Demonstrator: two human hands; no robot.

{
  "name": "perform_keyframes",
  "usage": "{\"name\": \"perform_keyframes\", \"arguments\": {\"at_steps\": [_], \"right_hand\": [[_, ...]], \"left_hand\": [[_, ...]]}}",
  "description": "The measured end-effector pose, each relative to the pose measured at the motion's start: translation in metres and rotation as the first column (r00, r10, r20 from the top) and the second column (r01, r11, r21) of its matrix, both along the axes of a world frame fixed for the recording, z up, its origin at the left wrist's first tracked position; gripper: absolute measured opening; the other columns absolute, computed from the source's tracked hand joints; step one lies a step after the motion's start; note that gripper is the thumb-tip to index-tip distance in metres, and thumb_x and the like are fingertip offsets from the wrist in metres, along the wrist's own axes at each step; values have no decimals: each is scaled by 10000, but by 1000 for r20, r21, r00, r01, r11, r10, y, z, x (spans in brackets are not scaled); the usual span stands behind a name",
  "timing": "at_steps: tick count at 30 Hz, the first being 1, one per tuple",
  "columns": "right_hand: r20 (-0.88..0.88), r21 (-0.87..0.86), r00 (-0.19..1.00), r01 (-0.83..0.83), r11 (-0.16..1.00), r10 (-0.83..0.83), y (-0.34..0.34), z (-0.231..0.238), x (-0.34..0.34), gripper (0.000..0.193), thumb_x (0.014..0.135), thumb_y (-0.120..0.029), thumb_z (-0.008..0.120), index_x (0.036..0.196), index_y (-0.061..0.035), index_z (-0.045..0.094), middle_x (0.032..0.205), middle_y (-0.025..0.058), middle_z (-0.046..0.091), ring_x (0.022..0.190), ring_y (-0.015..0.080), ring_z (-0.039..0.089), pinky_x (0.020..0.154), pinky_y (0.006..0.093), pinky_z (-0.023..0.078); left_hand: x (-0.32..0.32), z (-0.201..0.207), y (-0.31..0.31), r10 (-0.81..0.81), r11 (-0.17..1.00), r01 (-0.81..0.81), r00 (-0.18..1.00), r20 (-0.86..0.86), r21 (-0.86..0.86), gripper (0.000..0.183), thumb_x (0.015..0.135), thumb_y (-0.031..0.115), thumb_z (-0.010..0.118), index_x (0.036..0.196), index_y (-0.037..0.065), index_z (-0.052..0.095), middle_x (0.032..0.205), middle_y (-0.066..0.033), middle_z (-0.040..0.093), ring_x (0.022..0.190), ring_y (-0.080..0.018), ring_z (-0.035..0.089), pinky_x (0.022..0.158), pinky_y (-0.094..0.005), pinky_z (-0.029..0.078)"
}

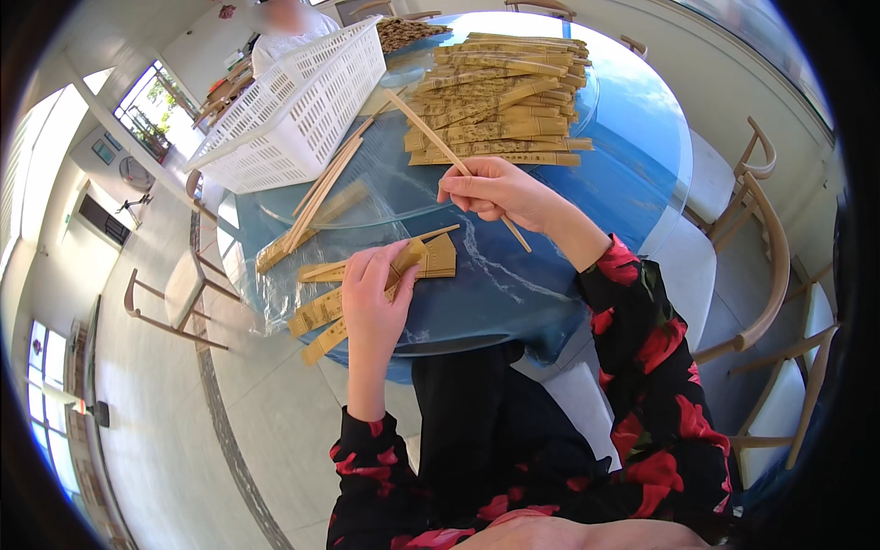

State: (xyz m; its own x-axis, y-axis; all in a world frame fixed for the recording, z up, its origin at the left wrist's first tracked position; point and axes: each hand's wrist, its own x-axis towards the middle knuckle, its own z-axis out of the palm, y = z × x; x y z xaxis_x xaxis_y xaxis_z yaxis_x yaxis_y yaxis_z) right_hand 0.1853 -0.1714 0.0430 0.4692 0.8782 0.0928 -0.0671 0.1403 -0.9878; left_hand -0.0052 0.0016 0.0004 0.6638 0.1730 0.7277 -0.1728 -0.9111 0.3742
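My right hand (500,191) is closed round wooden chopsticks (418,119), which slant across the table; I cannot tell whether it is one or a pair. Under the curled fingers of my left hand (374,289) is a brown paper chopstick sleeve (406,258). A pale stick (438,233) lies along that sleeve, partly hidden by the hand. More flat sleeves (317,313) fan out on both sides of my left hand. Several loose chopsticks (323,194) lie beyond it, over a clear plastic wrapper (362,220) and another sleeve.
A large pile of brown sleeves (500,96) covers the far middle of the round blue table (632,137). At the far left stands a white slotted basket (307,115). Behind it is a person in white (291,35). Wooden chairs (770,266) stand around.
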Motion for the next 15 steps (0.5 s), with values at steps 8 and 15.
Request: {"name": "perform_keyframes", "arguments": {"at_steps": [8, 15], "right_hand": [[458, -236, 877, -34, 971, 142, 18, -11, -22, 251, 920, -219, 707, 959, 26, 747, 740, -1, 650, 673, 56, 526, 623, 243, 416], [419, -243, 897, -40, 969, 142, 17, -17, -25, 204, 892, -156, 689, 941, 34, 742, 730, 11, 658, 672, 65, 530, 633, 248, 417]], "left_hand": [[-1, 2, -1, -70, 997, 70, 998, 4, 37, 370, 761, 19, 811, 1116, 56, 714, 999, -100, 683, 926, -285, 646, 827, -363, 518], [0, 7, -6, -67, 996, 68, 997, -26, 59, 302, 810, 63, 777, 1092, 31, 675, 1013, -113, 680, 965, -320, 620, 848, -386, 507]]}}
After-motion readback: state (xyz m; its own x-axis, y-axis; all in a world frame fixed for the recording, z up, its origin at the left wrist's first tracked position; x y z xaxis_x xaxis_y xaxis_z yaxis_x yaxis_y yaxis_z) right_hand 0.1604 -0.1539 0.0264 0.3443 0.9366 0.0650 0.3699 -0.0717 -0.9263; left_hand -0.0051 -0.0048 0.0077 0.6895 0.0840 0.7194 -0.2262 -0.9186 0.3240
